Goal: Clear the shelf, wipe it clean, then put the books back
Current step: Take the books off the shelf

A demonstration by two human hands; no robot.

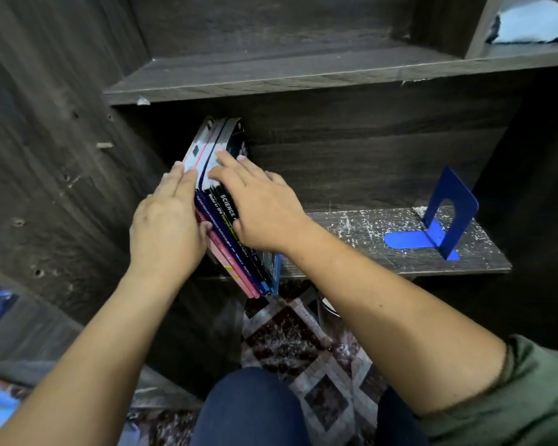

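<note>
Several thin books point(221, 201) stand upright, leaning left, at the left end of a dark wooden shelf point(361, 239). Their spines stick out past the shelf's front edge. My left hand point(166, 226) presses flat against the left side of the stack, thumb on the spines. On the top and right side of the stack lies my right hand point(258, 204), fingers spread over the top edges. Together the two hands clamp the books. White dust and specks cover the shelf board to the right of the books.
A blue metal bookend point(445, 220) stands on the right part of the dusty shelf. Above it runs another dark shelf board point(271, 78). A patterned rug point(303, 355) covers the floor below. My knee in dark trousers point(248, 410) is at the bottom.
</note>
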